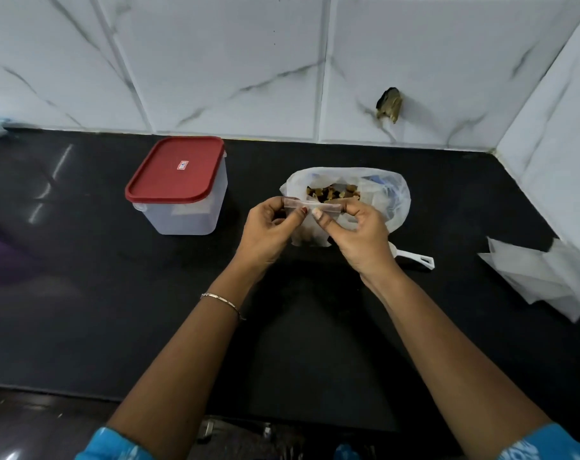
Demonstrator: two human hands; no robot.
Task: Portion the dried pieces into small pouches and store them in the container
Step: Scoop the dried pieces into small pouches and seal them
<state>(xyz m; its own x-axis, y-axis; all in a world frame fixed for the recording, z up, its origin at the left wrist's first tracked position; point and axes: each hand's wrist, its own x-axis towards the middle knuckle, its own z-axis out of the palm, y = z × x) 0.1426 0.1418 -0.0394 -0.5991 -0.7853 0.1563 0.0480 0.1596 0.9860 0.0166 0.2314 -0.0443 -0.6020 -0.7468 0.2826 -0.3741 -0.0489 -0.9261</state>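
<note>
Both hands, left point(268, 224) and right point(358, 234), pinch the zip strip of a small pouch point(311, 220) held above the table point(116, 293). Just behind lies the open bag point(381, 200) of dried pieces point(331, 193); farther left stands the lidded container point(179, 190). A half-pressed seal could likely spill pieces later.

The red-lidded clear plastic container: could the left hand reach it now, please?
Probably yes: the red-lidded clear plastic container stands left of the left hand, only bare black counter between. That hand pinches the small clear pouch, though, and must release it first.
</note>
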